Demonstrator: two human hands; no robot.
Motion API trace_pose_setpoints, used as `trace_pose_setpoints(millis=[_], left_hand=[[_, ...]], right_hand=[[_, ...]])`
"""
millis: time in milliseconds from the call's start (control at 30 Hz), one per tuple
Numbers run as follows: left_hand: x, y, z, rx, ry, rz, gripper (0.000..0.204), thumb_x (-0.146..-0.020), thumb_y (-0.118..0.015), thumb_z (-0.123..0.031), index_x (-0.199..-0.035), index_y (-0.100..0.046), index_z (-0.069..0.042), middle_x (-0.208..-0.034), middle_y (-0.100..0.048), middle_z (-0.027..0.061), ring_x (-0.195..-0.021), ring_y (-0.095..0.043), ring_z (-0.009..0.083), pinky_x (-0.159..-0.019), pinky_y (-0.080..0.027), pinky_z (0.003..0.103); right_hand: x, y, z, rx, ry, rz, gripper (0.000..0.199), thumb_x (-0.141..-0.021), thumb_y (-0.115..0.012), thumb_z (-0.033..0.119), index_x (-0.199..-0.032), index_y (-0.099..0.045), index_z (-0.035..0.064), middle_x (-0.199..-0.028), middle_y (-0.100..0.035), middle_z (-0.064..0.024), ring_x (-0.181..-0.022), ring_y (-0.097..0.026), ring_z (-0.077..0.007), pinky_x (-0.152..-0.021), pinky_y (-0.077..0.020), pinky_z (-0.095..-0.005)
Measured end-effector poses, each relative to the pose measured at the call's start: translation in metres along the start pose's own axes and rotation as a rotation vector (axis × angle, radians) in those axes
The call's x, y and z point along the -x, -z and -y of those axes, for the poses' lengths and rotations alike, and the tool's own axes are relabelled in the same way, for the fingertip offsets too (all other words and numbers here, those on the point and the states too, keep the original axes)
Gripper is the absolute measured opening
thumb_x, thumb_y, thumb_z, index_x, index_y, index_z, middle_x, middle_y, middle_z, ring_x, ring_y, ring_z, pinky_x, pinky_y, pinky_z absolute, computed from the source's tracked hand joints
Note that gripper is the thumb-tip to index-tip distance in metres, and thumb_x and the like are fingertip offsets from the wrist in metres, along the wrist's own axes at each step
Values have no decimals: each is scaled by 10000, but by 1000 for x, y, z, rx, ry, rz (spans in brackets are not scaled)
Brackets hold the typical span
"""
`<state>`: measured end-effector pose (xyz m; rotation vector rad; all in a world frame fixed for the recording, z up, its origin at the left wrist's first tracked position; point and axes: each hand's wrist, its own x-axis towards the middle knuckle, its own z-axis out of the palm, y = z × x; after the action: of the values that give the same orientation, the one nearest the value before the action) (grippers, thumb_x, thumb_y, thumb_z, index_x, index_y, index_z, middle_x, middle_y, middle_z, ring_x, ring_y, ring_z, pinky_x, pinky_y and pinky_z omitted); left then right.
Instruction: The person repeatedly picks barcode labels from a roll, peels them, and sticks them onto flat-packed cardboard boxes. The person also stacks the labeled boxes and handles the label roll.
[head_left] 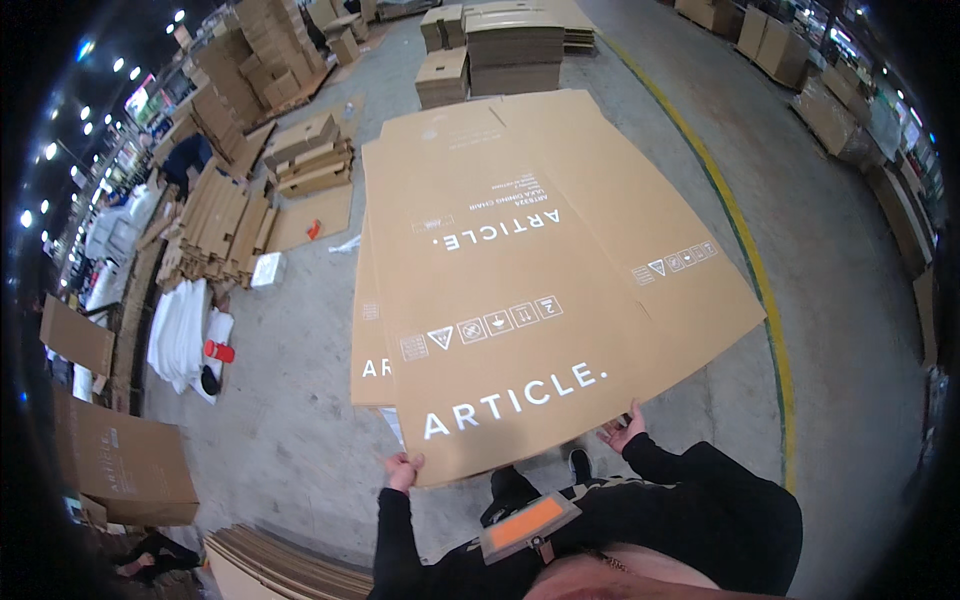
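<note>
A large flat brown cardboard carton, folded flat with white print and handling symbols, spreads out before me. It lies over another printed cardboard sheet that shows along its left side. At the near left corner, my left hand is closed on the carton's edge, thumb on top. My right hand is at the near edge farther right. Its fingers are apart, with a fingertip touching or almost touching the cardboard. What supports the carton underneath is hidden.
Stacked flat cardboard stands beyond the carton. To the left are cardboard pieces, white wrapping material and a red object on the floor. Upright cardboard sheets stand near lower left. A yellow line runs along the right.
</note>
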<state>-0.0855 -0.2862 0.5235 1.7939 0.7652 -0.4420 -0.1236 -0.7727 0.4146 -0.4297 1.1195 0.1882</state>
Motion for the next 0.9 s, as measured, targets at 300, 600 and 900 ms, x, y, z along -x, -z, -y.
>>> trace_pose_setpoints(millis=[300, 600, 900], left_hand=[[22, -20, -74, -527, -13, 123, 430, -825, -696, -378, -833, -700, 52, -717, -696, 158, -593, -677, 251, -594, -547, 352], [58, -31, -87, 356, 49, 209, 642, -976, -490, -537, -1320, -513, 4, -1184, -675, 153, -974, -700, 286, -778, -586, 419], [53, -18, -102, 445, 1, 249, 380, -979, -565, -196, -1273, -526, 41, -1139, -671, 157, -969, -692, 277, -815, -588, 429]], right_hand=[[-4, -50, 85, 3, 47, 142, 230, -997, -532, 349, -982, -537, 120, -772, -532, -6, -747, -540, -175, -920, -492, -449], [61, -77, 83, 116, -39, 76, 189, -1038, -454, 247, -1108, -545, 97, -930, -631, -47, -910, -642, -207, -965, -511, -489], [76, -71, 76, 31, -18, -8, 311, -1050, -422, 325, -1228, -516, 88, -1170, -606, -74, -1123, -595, -243, -1013, -480, -468]])
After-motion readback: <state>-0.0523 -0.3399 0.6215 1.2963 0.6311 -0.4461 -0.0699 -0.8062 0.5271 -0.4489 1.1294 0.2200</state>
